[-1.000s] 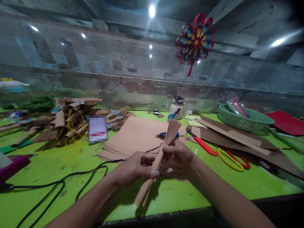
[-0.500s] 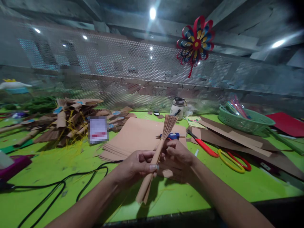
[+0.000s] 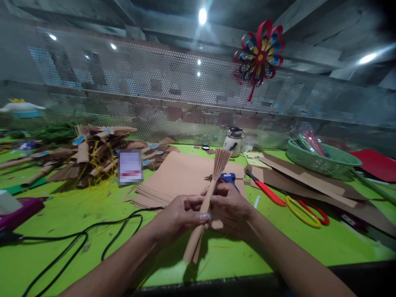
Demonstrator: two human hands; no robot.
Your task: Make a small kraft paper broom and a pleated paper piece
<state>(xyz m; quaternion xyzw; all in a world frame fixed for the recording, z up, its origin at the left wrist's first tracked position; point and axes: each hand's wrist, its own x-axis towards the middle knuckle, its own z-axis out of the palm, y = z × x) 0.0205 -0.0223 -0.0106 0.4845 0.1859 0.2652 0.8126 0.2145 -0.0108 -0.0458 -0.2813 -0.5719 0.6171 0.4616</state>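
Between my hands is a brown paper bundle (image 3: 202, 210), rolled into a tube at its lower end and pleated into a narrow fan at the top. My left hand (image 3: 185, 214) pinches it low down, thumb across the front. Higher up, my right hand (image 3: 229, 200) grips the bundle around its gathered middle, with some fingers hidden behind it. A blue glue gun (image 3: 228, 177) lies just beyond my right hand, partly covered by it. Under and behind my hands spreads a stack of brown paper sheets (image 3: 173, 169).
Finished-looking pleated paper pieces (image 3: 93, 152) with yellow strings pile up at left. Black cables (image 3: 83, 233) cross the green table (image 3: 123, 268). At right lie scissors (image 3: 305, 212), a red-handled tool (image 3: 267, 190), brown card strips (image 3: 309, 181) and a green basket (image 3: 324, 159). A bottle (image 3: 233, 142) stands behind.
My right hand came off the pleated part, its fingers loosened, and now it closes on the bundle lower down. The bundle stands slightly more upright. My left hand keeps its pinch.
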